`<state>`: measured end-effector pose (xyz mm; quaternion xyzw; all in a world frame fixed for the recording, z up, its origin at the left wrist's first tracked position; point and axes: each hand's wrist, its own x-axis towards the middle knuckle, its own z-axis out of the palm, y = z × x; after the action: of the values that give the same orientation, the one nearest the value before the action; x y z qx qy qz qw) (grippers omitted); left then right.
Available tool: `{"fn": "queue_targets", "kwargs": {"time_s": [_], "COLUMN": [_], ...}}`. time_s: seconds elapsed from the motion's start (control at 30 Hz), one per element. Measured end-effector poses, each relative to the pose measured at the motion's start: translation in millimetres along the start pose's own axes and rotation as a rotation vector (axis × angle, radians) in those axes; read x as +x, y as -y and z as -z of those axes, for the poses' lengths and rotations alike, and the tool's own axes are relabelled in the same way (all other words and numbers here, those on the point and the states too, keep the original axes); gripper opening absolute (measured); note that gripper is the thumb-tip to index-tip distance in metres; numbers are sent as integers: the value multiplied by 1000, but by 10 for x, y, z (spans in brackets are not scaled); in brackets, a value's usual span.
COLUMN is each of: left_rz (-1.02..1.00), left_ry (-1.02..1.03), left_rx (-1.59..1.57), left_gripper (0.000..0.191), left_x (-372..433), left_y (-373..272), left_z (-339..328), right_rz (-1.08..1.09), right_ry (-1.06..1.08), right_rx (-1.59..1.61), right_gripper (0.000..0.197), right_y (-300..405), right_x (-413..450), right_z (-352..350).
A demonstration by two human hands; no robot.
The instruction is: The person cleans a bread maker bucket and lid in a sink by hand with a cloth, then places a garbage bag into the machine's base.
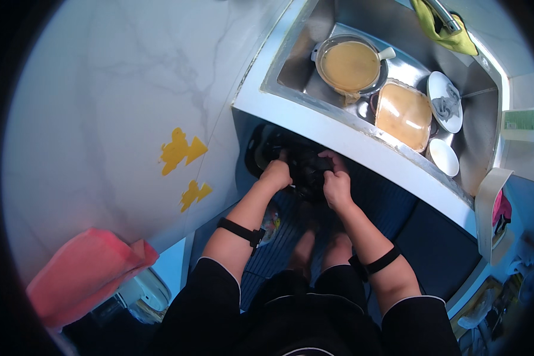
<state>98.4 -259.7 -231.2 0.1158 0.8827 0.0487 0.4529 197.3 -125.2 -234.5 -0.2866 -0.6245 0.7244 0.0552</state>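
Note:
Below the front rim of a steel sink, my left hand (pixel 277 173) and my right hand (pixel 337 180) are both at a black plastic bag (pixel 305 169). The bag looks crumpled and lies in shadow at a dark round-edged container (pixel 252 153). My left hand's fingers are curled down into the black plastic, with a small white bit at its edge. Thumb and fingers of my right hand are at the bag's right side, partly hidden in the dark. A clear bag with colourful scraps (pixel 271 224) is on the floor near my left forearm.
The sink (pixel 338 109) holds a pot of cloudy liquid (pixel 351 64), a filled square dish (pixel 404 113), a white plate (pixel 442 102) and a white bowl (pixel 443 156). A yellow-green cloth (pixel 460 38) hangs by the faucet. At left are a marbled wall (pixel 115 111) and a pink towel (pixel 89 276).

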Motion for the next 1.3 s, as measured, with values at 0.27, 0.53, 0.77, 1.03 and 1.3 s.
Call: {"fn": "queue_targets", "kwargs": {"time_s": [0.27, 0.53, 0.77, 1.03, 1.3], "left_rz": [-114, 134, -104, -215, -722], "left_ry": [-656, -535, -527, -684, -1035], "left_rx": [-59, 75, -259, -350, 69], "left_gripper": [27, 34, 45, 44, 29], "left_x": [-479, -1065, -714, -728, -1127], "left_y": [332, 789, 782, 699, 225], "left_z": [163, 120, 282, 585, 519], "right_rz": [89, 65, 72, 3, 180], "right_ry": [-287, -396, -275, -451, -313], "right_rx": [-214, -422, -299, -384, -345], "right_gripper": [43, 31, 29, 16, 14], "right_y": [163, 274, 135, -3, 51], "right_x": [-185, -304, -329, -321, -355], "right_z": [260, 348, 422, 482, 555]}}
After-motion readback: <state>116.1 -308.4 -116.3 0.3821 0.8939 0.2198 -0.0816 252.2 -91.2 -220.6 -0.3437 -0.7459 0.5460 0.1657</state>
